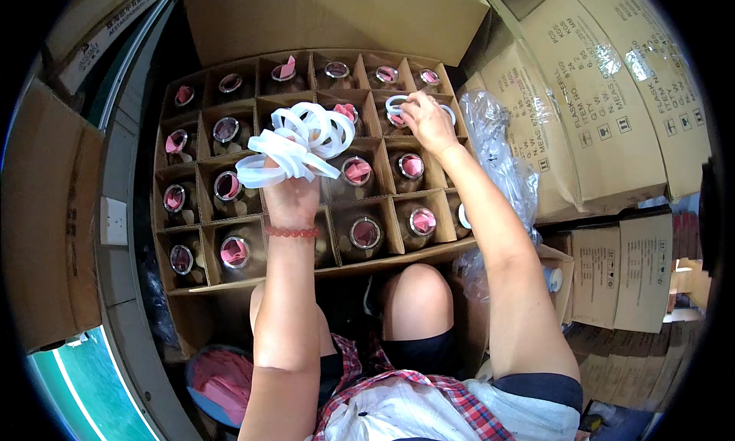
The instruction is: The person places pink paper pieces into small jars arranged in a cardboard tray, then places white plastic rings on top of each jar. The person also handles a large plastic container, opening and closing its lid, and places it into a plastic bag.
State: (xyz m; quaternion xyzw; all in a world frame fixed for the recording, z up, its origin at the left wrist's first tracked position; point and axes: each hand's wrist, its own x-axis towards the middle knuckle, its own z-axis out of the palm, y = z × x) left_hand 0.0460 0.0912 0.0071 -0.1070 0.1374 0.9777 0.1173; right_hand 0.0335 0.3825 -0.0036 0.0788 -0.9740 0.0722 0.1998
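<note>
A large bunch of translucent white rings (310, 135) is in my left hand (292, 200), raised over the middle of an open carton. The fingers are mostly hidden beneath the rings. My right hand (430, 125) is over the carton's right side, its fingers closed on a white ring (394, 104) at the mouth of a glass bottle. Part of a white ring also shows to the right of the fingers. Cardboard dividers (325, 100) split the carton into cells with upright glass bottles (366, 233). Pink paper (357, 171) pokes out of many bottle mouths.
Crumpled clear plastic (490, 127) lies along the carton's right edge. Large sealed cartons (589, 112) are stacked at the right. A raised flap (329, 20) stands at the far side. Near my left leg is a blue tub (200, 395) containing pink paper (222, 376).
</note>
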